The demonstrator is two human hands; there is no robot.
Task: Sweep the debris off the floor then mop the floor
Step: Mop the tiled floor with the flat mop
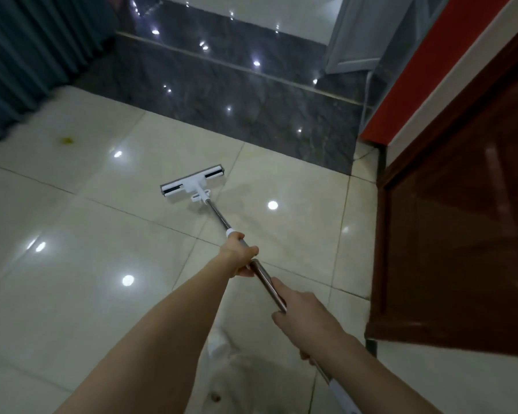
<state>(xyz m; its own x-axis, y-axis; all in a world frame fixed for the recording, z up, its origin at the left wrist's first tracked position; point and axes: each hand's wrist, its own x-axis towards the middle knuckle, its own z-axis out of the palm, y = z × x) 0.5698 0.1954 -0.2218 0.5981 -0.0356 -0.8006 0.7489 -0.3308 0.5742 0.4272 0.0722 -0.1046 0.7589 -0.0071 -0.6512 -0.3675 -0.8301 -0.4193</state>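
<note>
Steel and white plastic made up the mop (219, 218). Its handle ran from the person up and away to the flat head, which lay crosswise on the pale glossy floor (102, 264), just short of the dark stone strip (222, 94). The left hand (240, 256) gripped the handle nearer the head, and the right hand (304, 316) clasped it nearer the body. A yellow speck (67, 140) lay by the teal curtain (27, 55) at the floor's left edge. A brown door (461, 219) stood at the right.
</note>
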